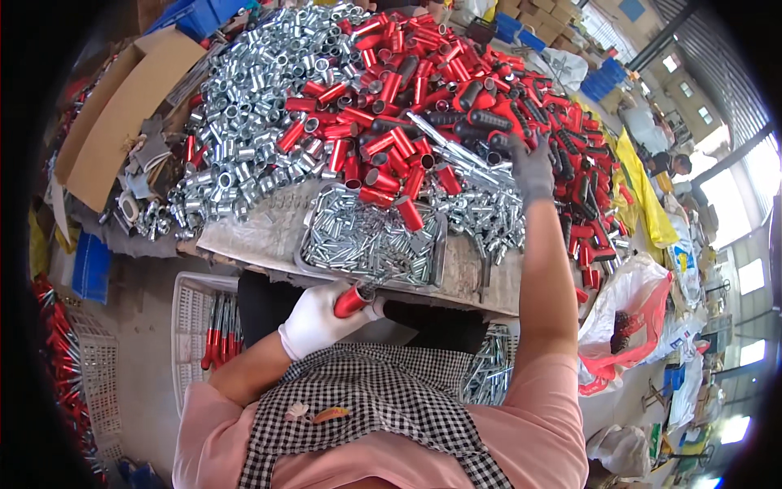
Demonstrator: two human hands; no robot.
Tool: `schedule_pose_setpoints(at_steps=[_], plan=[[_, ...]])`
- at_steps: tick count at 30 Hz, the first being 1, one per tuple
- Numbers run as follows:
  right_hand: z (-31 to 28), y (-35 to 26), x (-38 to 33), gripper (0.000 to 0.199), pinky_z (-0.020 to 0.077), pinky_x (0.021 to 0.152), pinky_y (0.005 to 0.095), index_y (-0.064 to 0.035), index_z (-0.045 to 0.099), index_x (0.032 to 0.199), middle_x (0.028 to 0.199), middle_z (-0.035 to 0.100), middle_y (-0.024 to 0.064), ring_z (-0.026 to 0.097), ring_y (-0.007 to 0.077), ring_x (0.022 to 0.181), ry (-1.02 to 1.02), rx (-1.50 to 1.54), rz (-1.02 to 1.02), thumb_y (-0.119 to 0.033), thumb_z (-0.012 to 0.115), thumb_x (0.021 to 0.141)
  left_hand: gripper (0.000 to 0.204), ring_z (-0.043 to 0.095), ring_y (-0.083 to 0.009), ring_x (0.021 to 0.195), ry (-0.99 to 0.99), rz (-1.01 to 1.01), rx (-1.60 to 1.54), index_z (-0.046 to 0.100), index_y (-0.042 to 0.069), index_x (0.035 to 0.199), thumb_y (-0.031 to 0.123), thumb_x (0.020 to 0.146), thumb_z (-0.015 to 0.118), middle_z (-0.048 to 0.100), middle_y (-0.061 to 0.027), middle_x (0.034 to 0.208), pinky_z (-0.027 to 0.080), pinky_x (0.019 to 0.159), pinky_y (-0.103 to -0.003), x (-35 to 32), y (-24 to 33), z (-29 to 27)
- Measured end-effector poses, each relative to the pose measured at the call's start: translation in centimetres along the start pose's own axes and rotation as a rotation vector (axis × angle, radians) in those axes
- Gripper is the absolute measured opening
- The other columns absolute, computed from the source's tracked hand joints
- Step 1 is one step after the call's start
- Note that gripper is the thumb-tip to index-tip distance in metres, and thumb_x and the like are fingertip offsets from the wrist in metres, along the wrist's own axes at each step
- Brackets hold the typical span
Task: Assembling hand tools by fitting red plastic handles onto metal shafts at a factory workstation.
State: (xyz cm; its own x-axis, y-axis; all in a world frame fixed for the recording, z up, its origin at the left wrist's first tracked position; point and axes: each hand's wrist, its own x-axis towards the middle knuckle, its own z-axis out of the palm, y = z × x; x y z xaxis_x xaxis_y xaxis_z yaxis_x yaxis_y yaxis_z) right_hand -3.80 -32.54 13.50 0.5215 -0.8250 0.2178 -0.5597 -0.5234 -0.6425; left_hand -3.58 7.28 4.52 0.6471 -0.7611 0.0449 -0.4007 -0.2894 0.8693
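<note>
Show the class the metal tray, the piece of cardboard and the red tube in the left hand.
Metal tray (441,255), head view: right rim.
Piece of cardboard (142,116), head view: broad face.
Red tube (349,303), head view: side.

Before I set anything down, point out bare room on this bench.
Bare bench: left of the metal tray, in front of the silver collars; smaller patches between tray and right forearm. Farther back, red tubes crowd it.

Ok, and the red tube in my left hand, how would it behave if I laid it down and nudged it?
The red tube would probably roll, since its body looks round. It seems stiff: no dent shows in the grip of your left hand. Its glossy surface may be slippery.
</note>
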Motion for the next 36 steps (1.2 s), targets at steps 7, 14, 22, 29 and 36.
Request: schedule_pose_setpoints(at_steps=[7, 14, 22, 29, 36], plan=[[6.6, 0.9, 10.0, 0.113, 0.0307, 0.112, 0.0477, -0.0076, 0.017, 0.154, 0.146, 0.040, 0.0283, 0.041, 0.0395, 0.136, 0.092, 0.079, 0.486, -0.053, 0.077, 0.069, 0.027, 0.057, -0.0243, 0.055, 0.029, -0.037, -0.003, 0.063, -0.001, 0.082, 0.019, 0.071, 0.078, 0.058, -0.0144, 0.064, 0.048, 0.059, -0.034, 0.0, -0.9, 0.4], [6.2, 4.1, 12.4, 0.056, 0.0469, 0.093, 0.0549, -0.0099, 0.056, 0.122, 0.124, 0.054, 0.0124, 0.056, 0.0310, 0.108, 0.010, 0.913, 0.559, -0.022, 0.079, 0.073, 0.028, 0.058, -0.0271, 0.056, 0.039, 0.019, 0.030, 0.062, -0.001, 0.082, 0.020, 0.071, 0.078, 0.059, -0.0160, 0.066, 0.049, 0.058, -0.035, -0.3, -0.9, 0.5], [-0.3, 4.6, -7.5, 0.049, 0.0506, 0.075, 0.0354, -0.0037, 0.056, 0.125, 0.095, 0.059, 0.0060, 0.059, 0.0178, 0.086, -0.460, 1.625, -0.009, -0.031, 0.068, 0.086, 0.023, 0.063, -0.0373, 0.070, 0.087, 0.185, 0.208, 0.063, 0.005, 0.084, 0.022, 0.072, 0.074, 0.062, -0.0163, 0.073, 0.052, 0.065, -0.043, -1.4, -3.1, -1.3], [-4.0, 3.7, -20.1, 0.055, 0.0545, 0.068, 0.0334, 0.0099, 0.057, 0.118, 0.089, 0.068, 0.0137, 0.066, 0.0214, 0.076, -0.984, 0.934, -0.029, -0.016, 0.070, 0.072, 0.019, 0.062, -0.0339, 0.062, 0.008, 0.371, 0.523, 0.058, 0.008, 0.077, 0.021, 0.073, 0.071, 0.059, -0.0117, 0.067, 0.049, 0.057, -0.044, 0.0, -3.6, -2.1], [-2.3, 1.9, -22.4, 0.057, 0.0535, 0.081, 0.0308, 0.0028, 0.059, 0.121, 0.100, 0.070, 0.0097, 0.067, 0.0162, 0.089, -1.203, 0.553, 0.014, -0.009, 0.080, 0.069, 0.020, 0.064, -0.0324, 0.061, -0.090, 0.415, 0.661, 0.056, 0.008, 0.082, 0.023, 0.076, 0.067, 0.059, -0.0100, 0.067, 0.051, 0.057, -0.043, -1.1, -2.9, -1.2]])
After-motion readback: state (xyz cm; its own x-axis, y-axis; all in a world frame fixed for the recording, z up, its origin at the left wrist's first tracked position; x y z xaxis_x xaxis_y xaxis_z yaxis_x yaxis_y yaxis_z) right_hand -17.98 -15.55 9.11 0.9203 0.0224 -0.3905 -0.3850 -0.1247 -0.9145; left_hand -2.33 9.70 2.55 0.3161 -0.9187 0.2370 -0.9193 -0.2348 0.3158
